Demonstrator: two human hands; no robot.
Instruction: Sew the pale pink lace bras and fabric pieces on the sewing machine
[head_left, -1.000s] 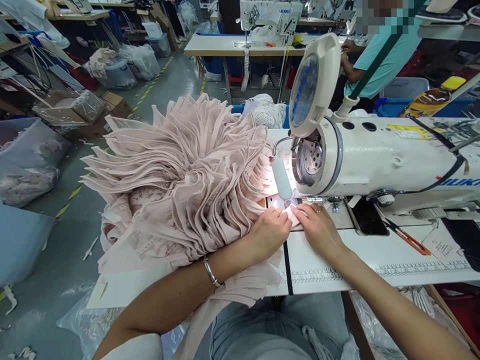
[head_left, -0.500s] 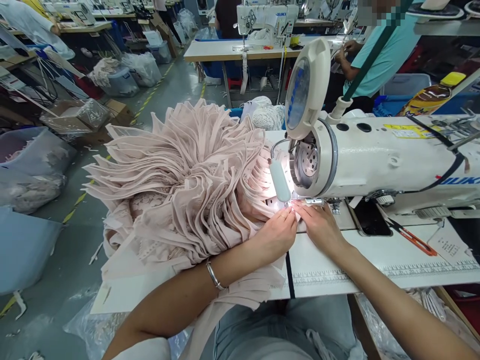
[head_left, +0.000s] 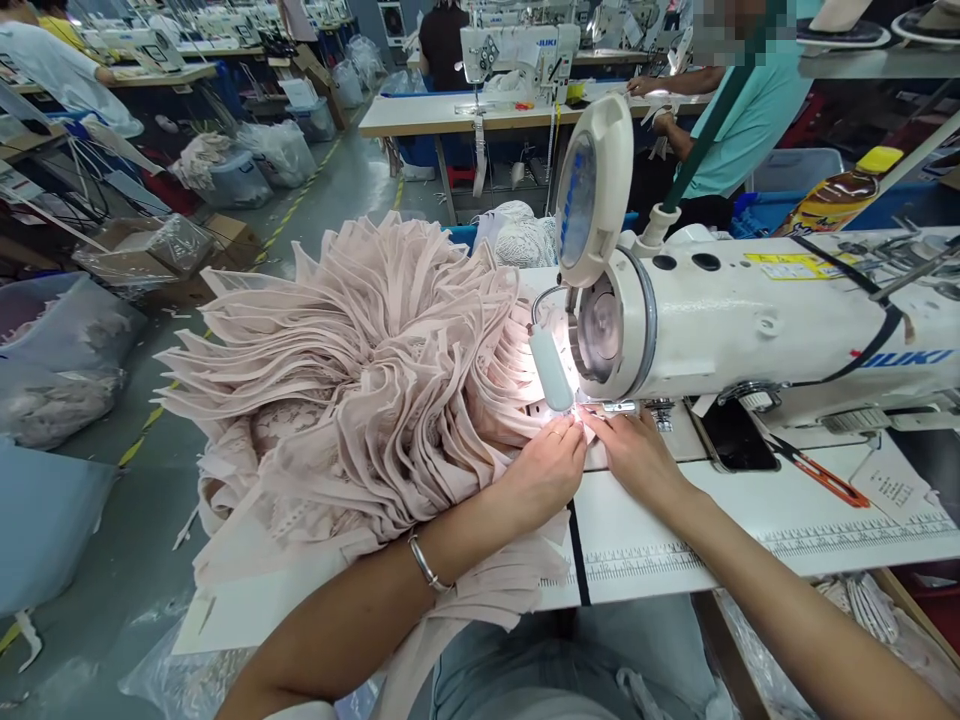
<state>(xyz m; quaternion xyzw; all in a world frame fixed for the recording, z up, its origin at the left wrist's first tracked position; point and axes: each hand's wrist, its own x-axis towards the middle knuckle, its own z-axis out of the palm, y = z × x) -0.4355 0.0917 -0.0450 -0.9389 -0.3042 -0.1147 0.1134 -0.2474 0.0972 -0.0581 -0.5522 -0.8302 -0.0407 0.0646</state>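
Note:
A big heap of pale pink fabric pieces [head_left: 360, 380] fans out across the sewing table [head_left: 645, 540], left of the white sewing machine [head_left: 720, 310]. My left hand [head_left: 551, 460] is closed on the pink fabric at its edge by the needle area, fingertips pinched. Just to its right, my right hand [head_left: 634, 450] lies with fingers stretched out, fingertips touching the cloth under the machine head. The lit lamp [head_left: 551, 370] hangs over the fingertips. The needle and the exact seam are hidden behind the lamp and fingers.
A phone [head_left: 735, 440] and orange-handled snips [head_left: 821, 475] lie right of my right hand. A ruler strip [head_left: 750, 550] runs along the table's front. A drink bottle [head_left: 836, 195] stands behind the machine. Across the aisle sits a person in a teal shirt [head_left: 757, 120].
The view has shifted slightly. The machine's round end wheel, sharp before, now looks blurred. My hands stay at the same spot by the needle. The person opposite has moved their arms.

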